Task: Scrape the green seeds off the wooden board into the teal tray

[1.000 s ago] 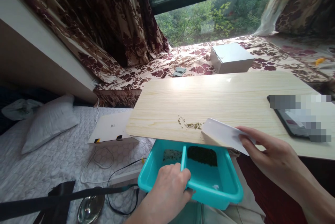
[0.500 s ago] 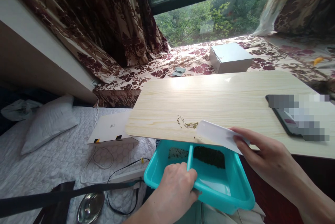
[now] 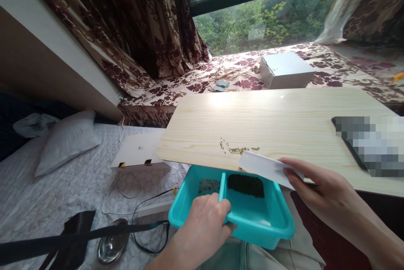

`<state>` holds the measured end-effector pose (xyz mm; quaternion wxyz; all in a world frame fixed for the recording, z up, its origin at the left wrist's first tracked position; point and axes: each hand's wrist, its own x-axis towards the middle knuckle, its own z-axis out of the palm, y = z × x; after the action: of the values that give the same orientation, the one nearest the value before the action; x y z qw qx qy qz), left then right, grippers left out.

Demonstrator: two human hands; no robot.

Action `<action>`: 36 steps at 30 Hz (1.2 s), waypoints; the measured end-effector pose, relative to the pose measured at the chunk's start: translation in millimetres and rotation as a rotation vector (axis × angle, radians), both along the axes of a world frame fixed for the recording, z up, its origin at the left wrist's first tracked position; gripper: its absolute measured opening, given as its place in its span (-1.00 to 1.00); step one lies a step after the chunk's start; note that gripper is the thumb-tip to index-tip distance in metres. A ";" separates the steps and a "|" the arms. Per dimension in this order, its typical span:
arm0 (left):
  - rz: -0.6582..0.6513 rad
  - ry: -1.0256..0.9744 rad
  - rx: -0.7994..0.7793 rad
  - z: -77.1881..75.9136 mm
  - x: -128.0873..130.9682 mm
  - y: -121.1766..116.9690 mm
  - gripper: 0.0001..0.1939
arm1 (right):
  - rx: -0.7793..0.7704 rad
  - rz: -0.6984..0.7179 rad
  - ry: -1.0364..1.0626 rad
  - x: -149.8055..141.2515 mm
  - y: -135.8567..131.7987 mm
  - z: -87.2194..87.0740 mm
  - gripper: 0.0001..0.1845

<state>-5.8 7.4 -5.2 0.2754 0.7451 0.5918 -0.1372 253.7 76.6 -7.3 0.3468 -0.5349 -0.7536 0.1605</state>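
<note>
My left hand (image 3: 205, 228) grips the near rim of a teal two-part tray (image 3: 277, 230), held just under the front edge of a pale wooden board (image 3: 268, 123). The tray's right part holds a dark heap of small seeds (image 3: 246, 185); the left part holds a thin layer of greenish ones (image 3: 208, 186). My right hand (image 3: 318, 190) pinches a white plastic scraper (image 3: 261, 167) whose edge rests on the board near its front edge. A short trail of small greenish seeds (image 3: 236, 149) lies on the board just beyond the scraper.
A blurred-out dark flat device (image 3: 369, 144) lies at the board's right. A grey box (image 3: 285, 69) sits on the flowered window seat behind. On the quilted bed to the left lie a pillow (image 3: 67, 141), a white flat box (image 3: 137, 154), cables and a metal bowl (image 3: 112, 247).
The scraper has slid slightly toward the board's front edge, and a few seeds now show beyond it. The tray has shifted a little under the edge.
</note>
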 end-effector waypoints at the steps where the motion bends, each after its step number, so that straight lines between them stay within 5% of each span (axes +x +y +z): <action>1: 0.012 0.002 -0.001 0.8 -1.9 -0.1 -0.85 | -0.001 0.011 0.001 2.4 -1.2 -0.2 -0.71; 12: 0.032 0.047 0.018 4.0 -14.5 -1.6 -0.87 | 0.031 -0.126 -0.025 32.7 9.7 -10.3 -0.67; 18: -0.131 0.026 0.014 10.3 15.7 3.8 -0.85 | -0.018 -0.180 0.033 28.7 13.4 -18.1 -0.69; 26: -0.325 -0.063 0.006 18.8 52.6 22.3 -0.73 | -0.050 -0.050 0.051 -6.8 4.6 -17.6 -0.65; 31: -0.292 -0.023 0.008 18.2 44.6 19.0 -0.74 | -0.033 0.130 0.055 -16.6 -1.5 -0.8 -0.67; 36: -0.161 0.002 -0.003 15.1 17.7 8.0 -0.81 | 0.060 -0.079 -0.002 12.8 8.0 2.4 -0.69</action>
<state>11.9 15.4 9.9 0.2640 0.7898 0.5298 -0.1604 266.5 84.6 -4.9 0.3681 -0.5538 -0.7367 0.1232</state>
